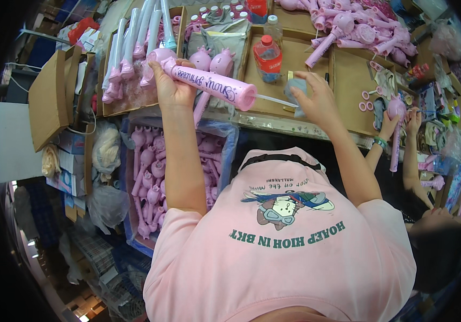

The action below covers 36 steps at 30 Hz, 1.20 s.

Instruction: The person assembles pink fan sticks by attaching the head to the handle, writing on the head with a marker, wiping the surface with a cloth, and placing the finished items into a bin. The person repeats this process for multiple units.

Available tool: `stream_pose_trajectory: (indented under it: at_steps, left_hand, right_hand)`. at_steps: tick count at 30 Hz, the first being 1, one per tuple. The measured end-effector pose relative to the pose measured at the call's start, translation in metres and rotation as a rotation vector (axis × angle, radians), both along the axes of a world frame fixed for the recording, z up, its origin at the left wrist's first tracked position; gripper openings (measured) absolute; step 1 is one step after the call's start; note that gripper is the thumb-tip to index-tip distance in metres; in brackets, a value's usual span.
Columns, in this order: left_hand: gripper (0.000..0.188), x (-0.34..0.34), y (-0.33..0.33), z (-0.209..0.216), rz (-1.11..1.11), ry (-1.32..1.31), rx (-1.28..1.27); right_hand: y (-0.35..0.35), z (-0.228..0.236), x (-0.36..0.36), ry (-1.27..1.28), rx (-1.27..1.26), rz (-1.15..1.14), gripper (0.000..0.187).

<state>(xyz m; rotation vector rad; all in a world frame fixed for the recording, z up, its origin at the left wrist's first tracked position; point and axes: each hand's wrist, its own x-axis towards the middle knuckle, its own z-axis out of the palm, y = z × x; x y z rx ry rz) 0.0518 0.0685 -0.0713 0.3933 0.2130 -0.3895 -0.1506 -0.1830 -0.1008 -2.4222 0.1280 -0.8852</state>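
A pink toy wand (214,86) with dark lettering lies in your left hand (175,88), raised over the near side of the counter (289,125). It slants, round head at upper left and flared end toward your right. Your left fingers close around its neck, just below the head. A thin pale rod (276,100) projects from the flared end toward your right hand (308,96), whose fingers are parted and curved; whether they touch the rod you cannot tell. A translucent bluish piece (293,86) shows just beside them. Beyond the wand stand a red-capped bottle (267,58) and, behind it, a clear bottle (274,31). Left of these, clear-tubed wands (132,40) lean in a cardboard box (95,104). Below your left forearm, a blue-lined crate (230,153) holds many pink wand pieces (147,182). At right, a co-worker's hand (388,127) grips another pink wand (396,131).
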Motion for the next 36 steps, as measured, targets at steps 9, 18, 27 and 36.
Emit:
stream_pose_trajectory:
  at_steps: [9, 18, 27, 36]
  left_hand:
    - [0.053, -0.012, -0.011, 0.014, 0.064, 0.049, 0.038]
    - [0.053, -0.034, -0.025, 0.040, 0.213, -0.125, 0.071]
    - [0.072, -0.041, -0.024, 0.062, 0.204, -0.329, -0.100]
    - [0.078, -0.040, -0.022, 0.060, 0.070, -0.430, -0.201]
  right_hand:
    - [0.060, 0.063, -0.012, -0.209, 0.409, 0.342, 0.010]
    - [0.065, 0.060, -0.017, -0.020, 0.705, 0.342, 0.007]
    - [0.072, 0.048, -0.027, 0.041, 0.721, 0.191, 0.005]
    - [0.065, 0.039, -0.031, 0.100, 0.741, 0.359, 0.005]
